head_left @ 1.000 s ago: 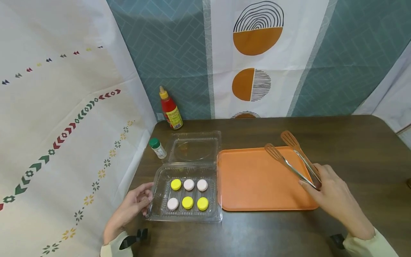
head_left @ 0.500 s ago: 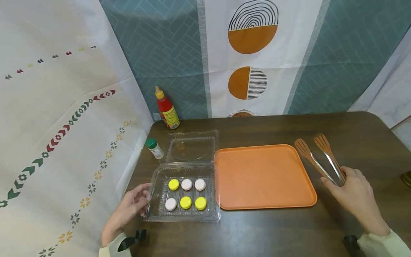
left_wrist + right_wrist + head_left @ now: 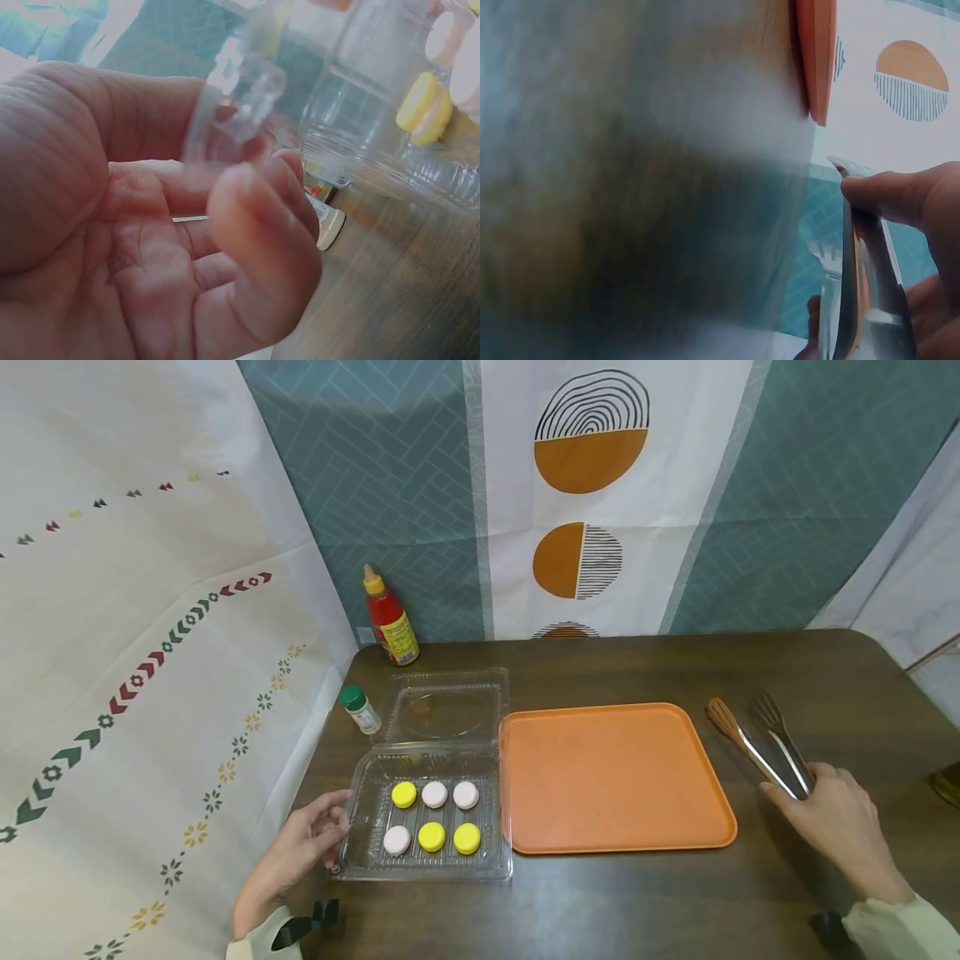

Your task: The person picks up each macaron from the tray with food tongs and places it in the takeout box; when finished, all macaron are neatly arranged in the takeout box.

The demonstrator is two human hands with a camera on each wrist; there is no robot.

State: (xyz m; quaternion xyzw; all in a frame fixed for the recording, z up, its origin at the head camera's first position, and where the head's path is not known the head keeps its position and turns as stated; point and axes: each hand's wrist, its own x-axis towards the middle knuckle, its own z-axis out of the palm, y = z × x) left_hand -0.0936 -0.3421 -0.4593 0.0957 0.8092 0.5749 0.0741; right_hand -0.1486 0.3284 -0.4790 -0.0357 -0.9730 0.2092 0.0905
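Observation:
My left hand (image 3: 303,843) pinches the left rim of a clear plastic container (image 3: 431,866) whose lid lies folded back. Yellow macarons (image 3: 431,836) and white macarons (image 3: 434,794) sit in two rows inside it. In the left wrist view, my thumb and fingers (image 3: 266,247) close on the container's edge. Right of the orange tray (image 3: 615,777), my right hand (image 3: 832,818) grips metal tongs (image 3: 783,760) with brown slotted heads, spread apart and pointing away from me. The right wrist view shows my thumb (image 3: 885,195) along one arm of the tongs.
A green-capped shaker (image 3: 362,710) stands beside the container's lid. Behind it, a red squeeze bottle (image 3: 392,618) with a yellow cap is near the curtain (image 3: 405,485). A dark round object (image 3: 947,783) shows at the right edge of the dark wooden table (image 3: 600,910).
My right hand has carried the tongs rightward, from over the tray's right side to beyond its edge. Their heads have moved apart. My left hand stays at the container's rim.

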